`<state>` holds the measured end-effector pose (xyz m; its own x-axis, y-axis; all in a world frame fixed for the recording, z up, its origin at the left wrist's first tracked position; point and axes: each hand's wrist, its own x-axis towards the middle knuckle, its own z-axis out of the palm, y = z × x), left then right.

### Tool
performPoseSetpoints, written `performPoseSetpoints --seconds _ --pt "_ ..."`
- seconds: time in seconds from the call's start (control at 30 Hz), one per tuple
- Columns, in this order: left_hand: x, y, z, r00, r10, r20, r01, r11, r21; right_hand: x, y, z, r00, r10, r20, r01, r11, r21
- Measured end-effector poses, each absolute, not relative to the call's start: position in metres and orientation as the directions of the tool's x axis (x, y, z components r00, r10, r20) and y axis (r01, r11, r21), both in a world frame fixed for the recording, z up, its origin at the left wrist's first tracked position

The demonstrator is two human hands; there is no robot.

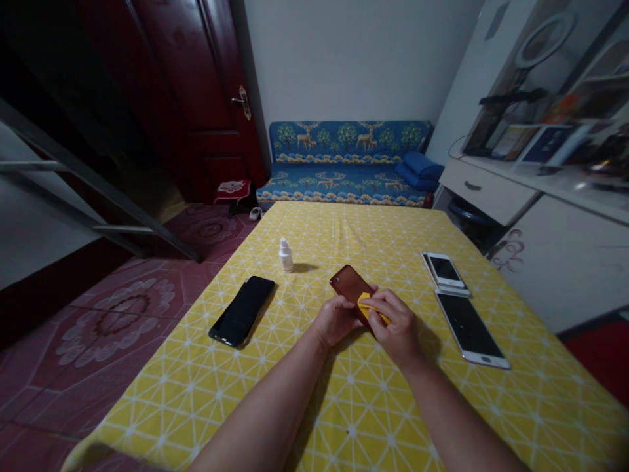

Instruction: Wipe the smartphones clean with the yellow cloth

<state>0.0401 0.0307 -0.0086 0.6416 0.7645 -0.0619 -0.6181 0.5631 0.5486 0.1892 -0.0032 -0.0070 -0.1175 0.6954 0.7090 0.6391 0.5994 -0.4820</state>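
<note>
Forearms [275, 400] reach a brown phone [348, 282] between left hand [337, 320], gripping it, and right hand [399, 324], pinching yellow cloth [364, 302]

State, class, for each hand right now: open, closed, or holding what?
Left hand: closed around the edges of the brown phone, holding it.
Right hand: closed, holding the yellow cloth against the phone.

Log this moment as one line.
left hand: holds brown phone | right hand: holds yellow cloth against phone's back | nearby: upright white bottle, black phone
</note>
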Motion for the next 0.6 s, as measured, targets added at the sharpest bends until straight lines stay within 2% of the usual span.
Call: performPoseSetpoints --seconds 0.13,0.27,0.6 --pt "0.042 0.030 -0.013 0.619 0.775 -0.129 -0.603 0.574 0.554 0.195 0.006 -0.011 0.004 0.706 0.709 0.670 0.525 -0.526" --pt "0.043 0.031 -0.018 0.611 0.779 -0.141 -0.599 0.572 0.561 0.196 0.008 -0.012 0.041 0.710 0.703 0.687 0.491 -0.536" --pt "0.042 0.030 -0.010 0.611 0.780 -0.139 -0.597 0.569 0.566 0.182 -0.003 -0.008 -0.156 0.695 0.702 0.565 0.645 -0.514"
